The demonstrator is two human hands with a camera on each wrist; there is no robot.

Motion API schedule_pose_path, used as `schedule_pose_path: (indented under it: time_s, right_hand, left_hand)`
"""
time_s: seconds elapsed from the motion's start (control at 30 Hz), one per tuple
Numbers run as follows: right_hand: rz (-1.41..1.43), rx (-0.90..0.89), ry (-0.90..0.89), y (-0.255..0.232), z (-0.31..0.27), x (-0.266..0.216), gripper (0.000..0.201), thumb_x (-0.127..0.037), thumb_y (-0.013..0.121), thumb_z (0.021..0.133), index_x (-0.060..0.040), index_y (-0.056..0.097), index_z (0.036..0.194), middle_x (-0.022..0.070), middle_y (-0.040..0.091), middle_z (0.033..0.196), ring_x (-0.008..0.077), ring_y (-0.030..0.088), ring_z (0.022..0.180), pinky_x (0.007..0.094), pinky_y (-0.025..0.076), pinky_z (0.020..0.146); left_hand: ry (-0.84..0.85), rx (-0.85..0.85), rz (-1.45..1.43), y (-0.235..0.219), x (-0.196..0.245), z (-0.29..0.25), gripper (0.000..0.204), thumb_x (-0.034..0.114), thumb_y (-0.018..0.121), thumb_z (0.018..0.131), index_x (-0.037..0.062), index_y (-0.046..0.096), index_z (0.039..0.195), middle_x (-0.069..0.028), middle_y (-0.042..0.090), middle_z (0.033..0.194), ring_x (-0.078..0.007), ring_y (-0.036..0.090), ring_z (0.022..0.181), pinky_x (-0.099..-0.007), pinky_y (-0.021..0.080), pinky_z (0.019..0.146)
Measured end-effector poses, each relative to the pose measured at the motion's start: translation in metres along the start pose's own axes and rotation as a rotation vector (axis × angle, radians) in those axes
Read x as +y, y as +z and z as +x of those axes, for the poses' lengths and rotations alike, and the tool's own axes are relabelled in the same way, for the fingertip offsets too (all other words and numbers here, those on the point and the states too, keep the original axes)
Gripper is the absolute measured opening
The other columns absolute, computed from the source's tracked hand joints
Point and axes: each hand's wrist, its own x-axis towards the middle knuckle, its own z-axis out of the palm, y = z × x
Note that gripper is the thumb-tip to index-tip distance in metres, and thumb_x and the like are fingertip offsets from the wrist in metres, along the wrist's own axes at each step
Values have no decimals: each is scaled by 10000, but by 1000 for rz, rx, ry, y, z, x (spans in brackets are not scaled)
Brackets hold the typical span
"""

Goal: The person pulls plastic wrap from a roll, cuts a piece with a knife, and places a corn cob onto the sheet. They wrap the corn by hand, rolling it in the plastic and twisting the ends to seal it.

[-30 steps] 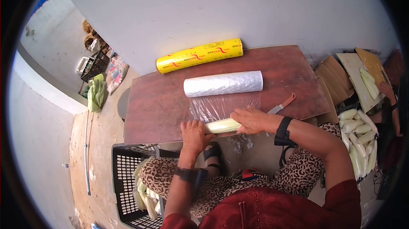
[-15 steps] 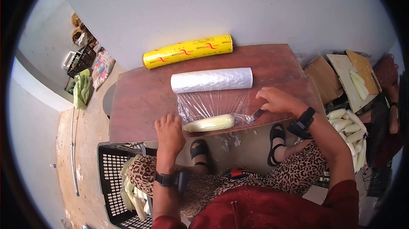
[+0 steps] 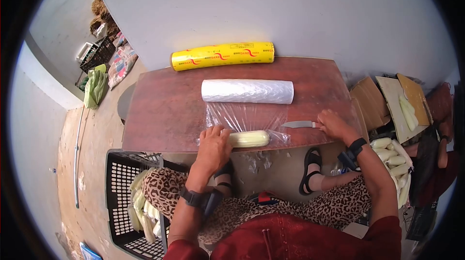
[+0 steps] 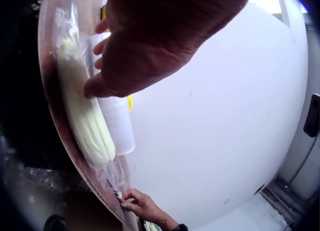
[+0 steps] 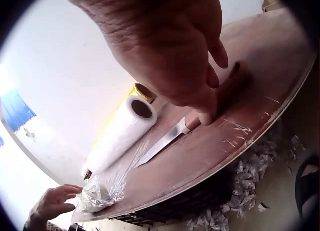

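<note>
A long, pale green ribbed vegetable [image 3: 250, 138], like an ear of corn in its husk, lies in clear film at the table's front edge. Loose film [image 5: 116, 187] gathers at its end. My left hand [image 3: 215, 145] lies over its left end; in the left wrist view its fingers are extended, with the thumb tip right at the vegetable's side. To the right, my right hand [image 3: 334, 125] holds the handle of a knife [image 3: 299, 124], the fingers and thumb on either side of it. The blade points left, low over the tabletop. Film stretches from the white film roll [image 3: 247, 91] towards the vegetable.
A yellow roll [image 3: 223, 56] lies at the back of the brown table [image 3: 164, 114], against the wall. Below left stands a black crate [image 3: 121, 202] of pale vegetables. Several wrapped ones [image 3: 397, 163] are piled at the right, near cardboard [image 3: 370, 98] and another person's arm [image 3: 443, 146].
My right hand has left the vegetable's right end, taken the knife and moved right with it. My left hand drew slightly away, then came back over the left end.
</note>
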Motion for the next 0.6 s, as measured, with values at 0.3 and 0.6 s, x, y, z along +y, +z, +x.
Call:
schedule_pose_path:
  time_s: [0.3,0.6]
  right_hand:
    - [-92,58,-37,-89,-49,44,91,-54,539,880,-42,496,960,192,561,983,406,535,985,532,404,802]
    - [580,494,357,-232,-177,82,122,-201,471,993,-105,528,943,-36,502,730,37,470,584,211,361,506]
  left_hand:
    - [-138,-79,68,-12,-10,-6,402,200,734,737,39,615,1086,-160,580,1149,-341,509,1123,-450,367,971]
    - [-86,-34,39,-53,-9,-5,345,198,689,789,51,621,1094,-151,603,1084,-331,539,1099,-445,396,946]
